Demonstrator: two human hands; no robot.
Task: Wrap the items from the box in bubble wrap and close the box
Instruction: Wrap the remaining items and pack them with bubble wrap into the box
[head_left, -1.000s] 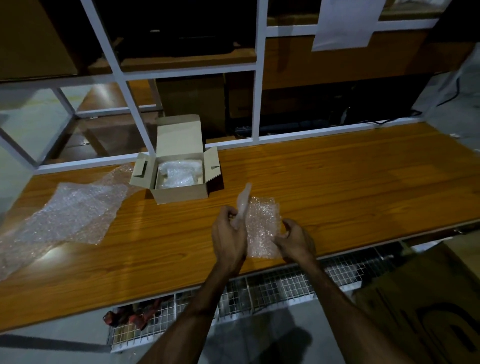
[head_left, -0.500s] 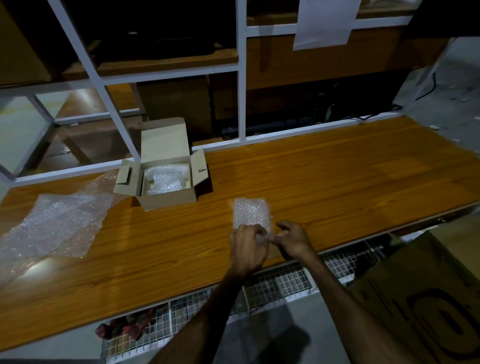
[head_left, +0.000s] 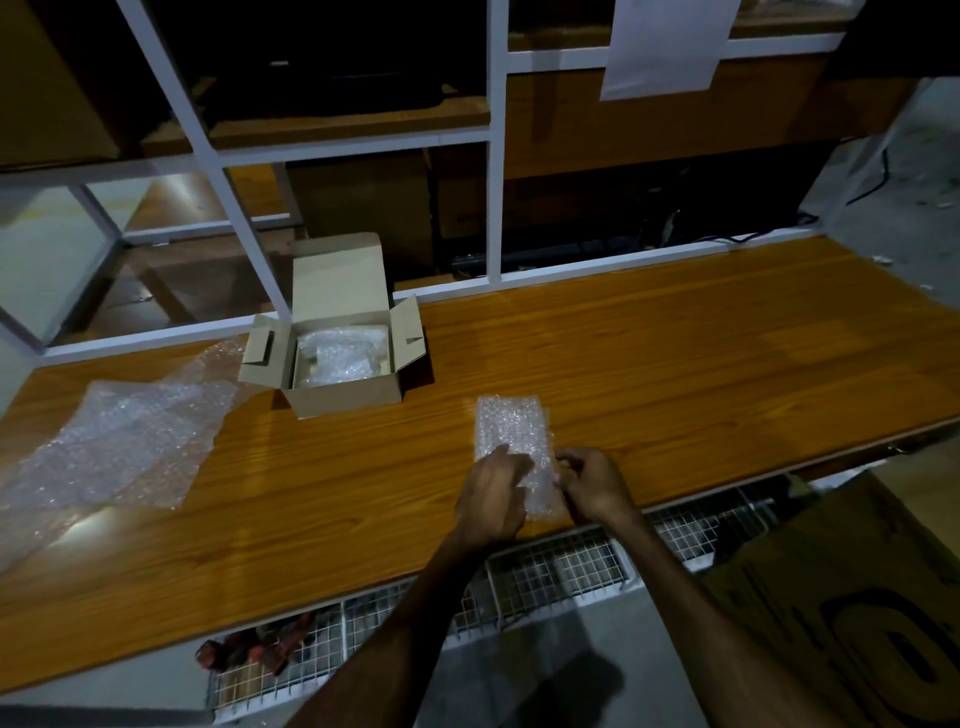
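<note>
Bubble-wrapped item (head_left: 511, 434) (flat on table (head_left: 675, 364)), between left hand (head_left: 491, 501), right hand (head_left: 592, 486)

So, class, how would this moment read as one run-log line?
left hand: holds bubble-wrapped item on table | right hand: pinches wrap edge | cardboard box: open, wrapped item inside | spare bubble wrap: left of box

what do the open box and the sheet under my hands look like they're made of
The box looks like plain brown cardboard, matte, with creased fold-out flaps. The sheet under the left hand and right hand looks like clear plastic bubble wrap: translucent, with rows of glinting bubbles.
</note>
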